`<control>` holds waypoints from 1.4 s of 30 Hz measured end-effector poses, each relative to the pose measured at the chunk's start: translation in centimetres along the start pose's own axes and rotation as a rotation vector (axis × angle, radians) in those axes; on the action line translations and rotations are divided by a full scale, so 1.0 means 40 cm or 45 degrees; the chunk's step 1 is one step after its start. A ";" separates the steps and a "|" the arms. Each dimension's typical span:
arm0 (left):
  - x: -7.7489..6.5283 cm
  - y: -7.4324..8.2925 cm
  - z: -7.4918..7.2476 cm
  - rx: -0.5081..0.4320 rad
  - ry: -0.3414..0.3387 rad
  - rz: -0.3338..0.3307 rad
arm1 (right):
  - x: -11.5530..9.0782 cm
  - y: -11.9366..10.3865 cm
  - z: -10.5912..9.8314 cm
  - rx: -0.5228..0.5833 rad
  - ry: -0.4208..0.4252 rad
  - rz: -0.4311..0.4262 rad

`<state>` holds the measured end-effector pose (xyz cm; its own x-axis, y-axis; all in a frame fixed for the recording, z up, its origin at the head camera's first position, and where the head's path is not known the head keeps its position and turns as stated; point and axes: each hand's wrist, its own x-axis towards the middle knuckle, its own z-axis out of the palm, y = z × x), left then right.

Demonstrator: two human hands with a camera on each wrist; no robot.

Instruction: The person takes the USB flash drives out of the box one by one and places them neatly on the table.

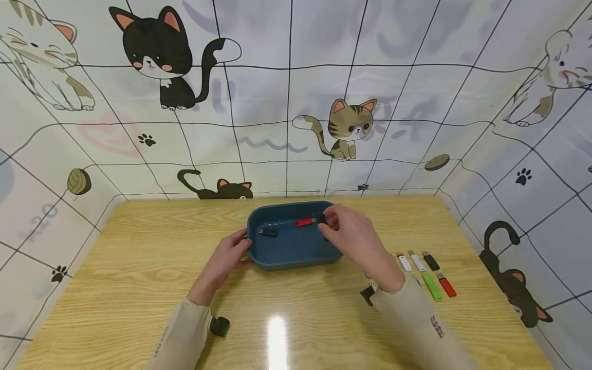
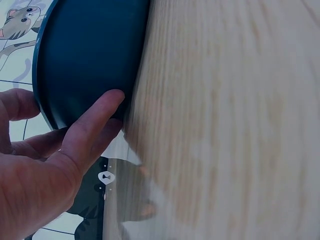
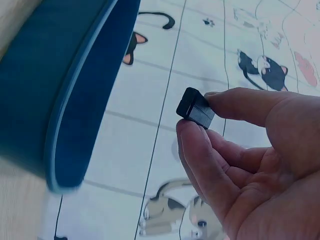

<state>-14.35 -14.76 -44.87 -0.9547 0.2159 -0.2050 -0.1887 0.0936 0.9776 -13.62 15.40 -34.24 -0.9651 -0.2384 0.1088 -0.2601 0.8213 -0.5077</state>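
Note:
A dark blue rectangular bin (image 1: 296, 262) stands on the table. My left hand (image 1: 228, 253) grips its left end, with fingers (image 2: 95, 117) against the outer wall and one digit at the rim. My right hand (image 1: 349, 231) is over the bin's right end and pinches a small black USB stick (image 3: 197, 107) between thumb and fingertips; part of the stick is hidden by the fingers. Inside the bin lie a red USB stick (image 1: 305, 222) and a black-bodied USB stick (image 1: 268, 232), apart from each other. A dark piece below the right hand is mostly covered.
To the right on the wooden table (image 1: 152, 257) lie several USB sticks, among them a green one (image 1: 432, 287), a red one (image 1: 447, 285), a black one (image 1: 431, 261) and a white one (image 1: 417, 261). The right forearm partly hides others. A cat-print cloth (image 1: 263, 103) surrounds the table.

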 end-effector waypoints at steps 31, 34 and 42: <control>0.000 -0.004 0.000 0.006 -0.005 0.008 | -0.022 0.216 -0.044 -0.051 0.070 0.192; -0.002 0.000 0.001 0.000 -0.008 0.008 | -0.017 0.231 -0.037 -0.056 0.050 0.226; -0.001 0.001 0.001 -0.006 -0.014 0.012 | 0.000 0.274 -0.004 -0.047 -0.028 0.321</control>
<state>-14.32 -14.74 -44.82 -0.9538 0.2273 -0.1966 -0.1812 0.0870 0.9796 -16.45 24.48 -39.65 -0.9988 -0.0345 -0.0361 -0.0127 0.8745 -0.4849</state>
